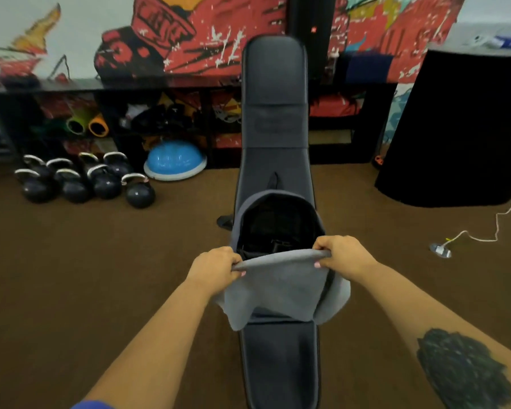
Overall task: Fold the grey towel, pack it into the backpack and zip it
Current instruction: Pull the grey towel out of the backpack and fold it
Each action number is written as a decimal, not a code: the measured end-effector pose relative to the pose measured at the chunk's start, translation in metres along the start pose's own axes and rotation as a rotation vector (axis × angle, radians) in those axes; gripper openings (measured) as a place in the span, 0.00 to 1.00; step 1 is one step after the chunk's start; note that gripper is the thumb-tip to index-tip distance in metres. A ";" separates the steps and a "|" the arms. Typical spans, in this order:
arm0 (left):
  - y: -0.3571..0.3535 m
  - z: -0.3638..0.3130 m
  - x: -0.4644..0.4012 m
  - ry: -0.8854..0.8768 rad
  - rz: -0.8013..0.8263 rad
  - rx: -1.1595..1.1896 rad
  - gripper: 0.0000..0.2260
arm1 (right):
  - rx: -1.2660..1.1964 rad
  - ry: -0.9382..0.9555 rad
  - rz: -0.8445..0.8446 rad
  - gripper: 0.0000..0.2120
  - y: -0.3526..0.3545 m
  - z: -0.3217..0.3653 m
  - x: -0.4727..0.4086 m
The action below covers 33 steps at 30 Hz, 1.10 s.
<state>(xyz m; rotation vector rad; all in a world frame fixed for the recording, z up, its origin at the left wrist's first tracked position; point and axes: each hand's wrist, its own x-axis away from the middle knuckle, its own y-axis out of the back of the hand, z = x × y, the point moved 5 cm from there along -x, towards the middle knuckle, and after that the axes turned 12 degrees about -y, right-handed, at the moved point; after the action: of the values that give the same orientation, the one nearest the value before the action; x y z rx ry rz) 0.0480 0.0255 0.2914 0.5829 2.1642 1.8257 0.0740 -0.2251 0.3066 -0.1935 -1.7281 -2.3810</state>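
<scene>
the grey towel (278,281) is stretched between both hands over the near half of a long dark weight bench (281,364), its top fold pulled taut like a bar just in front of the backpack's mouth. the left hand (216,268) is curled around the left end of that fold, fingers pressed together and gripping cloth; the right hand (341,255) does the same at the right end, thumb tucked under. the rest of the towel hangs down in loose flaps that spill past both long edges of the bench, more on the right side.

the backpack (273,219) stands on the bench just beyond the towel, unzipped, its grey flap arched back and the black inside wide open toward the person. a strap end sticks out past the bench's left edge. the far half of the bench is tilted up as a backrest and bare.

on both sides of the bench there is open brown carpet (86,276). well off to the left sit a cluster of kettlebells (86,180) and a blue balance dome (174,160) against low black shelving (160,113). to the right, a tall black box (460,128) stands apart, with a white cable (484,231) trailing over the floor. a red and white mural (189,33) covers the back wall.
</scene>
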 end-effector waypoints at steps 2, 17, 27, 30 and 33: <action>0.033 -0.004 0.003 0.010 -0.052 -0.031 0.10 | 0.061 0.031 -0.026 0.06 0.028 0.008 0.004; 0.187 0.006 0.013 0.169 -0.420 0.140 0.07 | 0.315 -0.113 -0.357 0.09 0.195 0.011 0.021; 0.200 0.020 -0.005 0.266 -0.505 0.249 0.10 | -0.668 -0.137 -0.378 0.17 0.247 -0.018 0.007; 0.200 0.023 -0.007 0.300 -0.526 0.266 0.13 | -0.802 -0.167 -0.442 0.19 0.254 -0.030 0.005; 0.204 0.020 -0.013 0.314 -0.487 0.269 0.16 | -0.649 -0.244 -0.542 0.25 0.257 -0.035 0.004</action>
<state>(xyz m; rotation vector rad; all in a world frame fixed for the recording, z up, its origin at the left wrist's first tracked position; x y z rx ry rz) 0.0967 0.0644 0.4865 -0.1978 2.4880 1.4485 0.1297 -0.3362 0.5341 -0.1141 -1.1109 -3.3918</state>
